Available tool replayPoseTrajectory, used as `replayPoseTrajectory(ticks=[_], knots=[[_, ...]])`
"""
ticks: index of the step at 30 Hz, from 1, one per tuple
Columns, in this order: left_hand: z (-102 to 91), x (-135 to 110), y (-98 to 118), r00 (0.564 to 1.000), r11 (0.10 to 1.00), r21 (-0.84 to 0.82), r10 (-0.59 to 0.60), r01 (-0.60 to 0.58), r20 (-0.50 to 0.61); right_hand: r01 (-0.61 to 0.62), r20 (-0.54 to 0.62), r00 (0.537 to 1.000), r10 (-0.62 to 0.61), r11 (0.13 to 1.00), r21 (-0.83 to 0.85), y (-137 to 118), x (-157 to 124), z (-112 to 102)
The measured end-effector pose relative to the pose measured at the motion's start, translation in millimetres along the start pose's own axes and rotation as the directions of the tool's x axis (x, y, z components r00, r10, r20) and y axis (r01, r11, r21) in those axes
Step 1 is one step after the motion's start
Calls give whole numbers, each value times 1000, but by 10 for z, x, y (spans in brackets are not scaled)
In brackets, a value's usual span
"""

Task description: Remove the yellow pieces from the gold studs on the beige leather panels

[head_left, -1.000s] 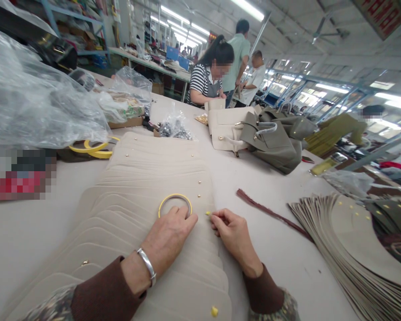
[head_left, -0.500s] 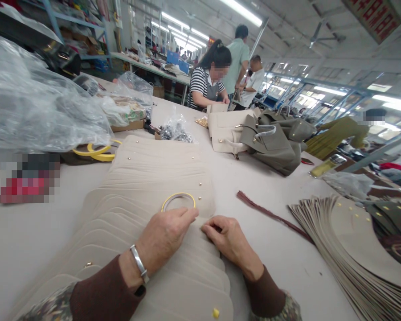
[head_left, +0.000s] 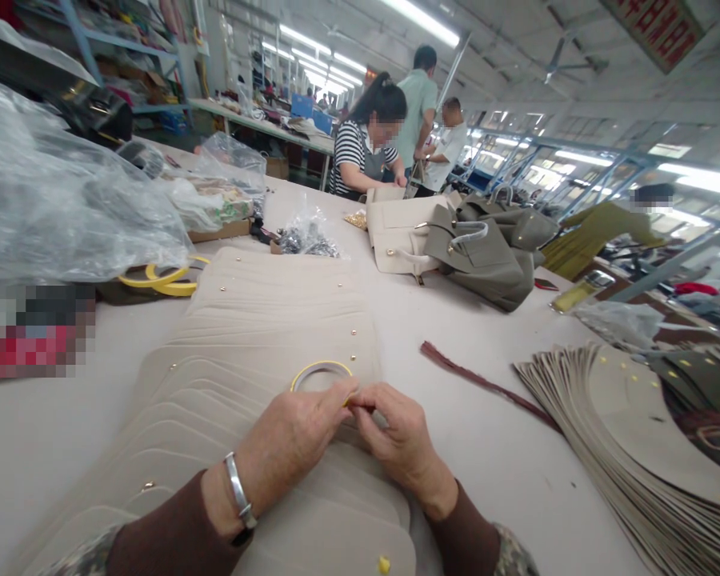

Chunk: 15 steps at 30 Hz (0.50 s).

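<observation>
My left hand [head_left: 300, 428] is closed on a roll of yellow tape [head_left: 321, 366], whose ring stands up above the fingers. Right beside it, my right hand [head_left: 396, 432] pinches at the tape's edge, its fingertips meeting those of the left; what lies between them is too small to make out. Beneath both hands spreads a long overlapping row of beige leather-like panels [head_left: 216, 400], several with small gold studs. A small yellow tape piece [head_left: 384, 565] sticks to the nearest panel.
At right lies a fanned stack of panels [head_left: 624, 416] with yellow tape bits, near a brown cord bundle [head_left: 486, 382]. Beige and grey handbags [head_left: 480, 264] stand farther back, before a person in stripes [head_left: 366, 152]. Plastic wrap [head_left: 66, 184] and yellow tape rolls [head_left: 168, 280] sit left.
My right hand has moved left from the panel edge to meet my left hand at the tape roll. The view has shifted slightly.
</observation>
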<state>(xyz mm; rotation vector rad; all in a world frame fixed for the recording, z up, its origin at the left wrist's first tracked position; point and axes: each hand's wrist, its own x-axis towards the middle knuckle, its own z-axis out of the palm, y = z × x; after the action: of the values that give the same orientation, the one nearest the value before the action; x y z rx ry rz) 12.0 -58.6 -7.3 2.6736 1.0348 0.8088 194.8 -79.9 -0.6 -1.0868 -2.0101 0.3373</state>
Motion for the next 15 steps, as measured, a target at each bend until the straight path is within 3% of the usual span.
replayPoseTrajectory(ticks=[6,8,10,12,15], knots=[[-63,14,54,993,997,-16,-80,82,89,44,-104,993,-63,984,-170,0,-28,61],[-79,24,63,989,994,-10,-111,113,100,-9,-124,992,-9,990,-141,-32,-28,66],[-83,34,66,986,992,-5,-124,125,111,-148,-124,982,143,988,-33,-75,-18,72],[-74,38,72,990,995,1,-101,101,96,-370,-71,920,385,914,165,-108,8,81],[-50,29,93,1000,1000,-7,-11,11,13,-617,70,743,666,640,459,-83,69,77]])
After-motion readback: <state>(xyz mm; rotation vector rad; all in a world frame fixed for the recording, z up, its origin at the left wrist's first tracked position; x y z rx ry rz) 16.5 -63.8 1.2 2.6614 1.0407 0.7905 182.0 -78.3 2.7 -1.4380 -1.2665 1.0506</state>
